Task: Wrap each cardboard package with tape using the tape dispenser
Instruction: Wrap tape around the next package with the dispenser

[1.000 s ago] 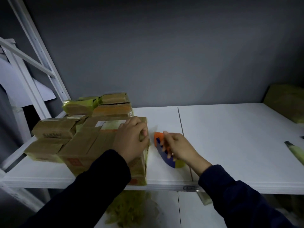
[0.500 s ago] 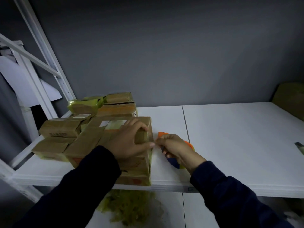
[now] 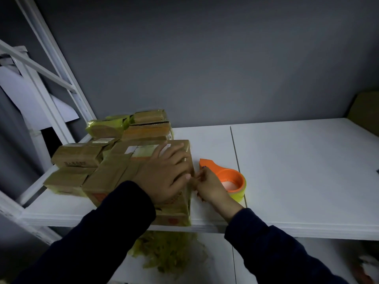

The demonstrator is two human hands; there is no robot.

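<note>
A large cardboard package (image 3: 114,177) with yellowish tape on it lies at the front left of the white shelf (image 3: 297,171). My left hand (image 3: 164,173) lies flat on its top, fingers spread, with the thumb along its right edge. My right hand (image 3: 209,187) is against the package's right side, its fingertips pinched together beside my left thumb, apparently on the end of the tape. The orange tape dispenser (image 3: 231,177), loaded with a yellowish roll, lies flat on the shelf just behind my right hand.
Several smaller taped packages (image 3: 78,154) are stacked left of and behind the large one, up to the wall (image 3: 147,130). Crumpled yellow film (image 3: 164,255) lies below the shelf. A brown box (image 3: 367,111) stands far right. White rack uprights (image 3: 51,58) rise at the left.
The dispenser went from held on edge in my right hand to lying flat on the shelf. My right hand moved to the package's right edge, meeting my left thumb. My left hand stayed on top.
</note>
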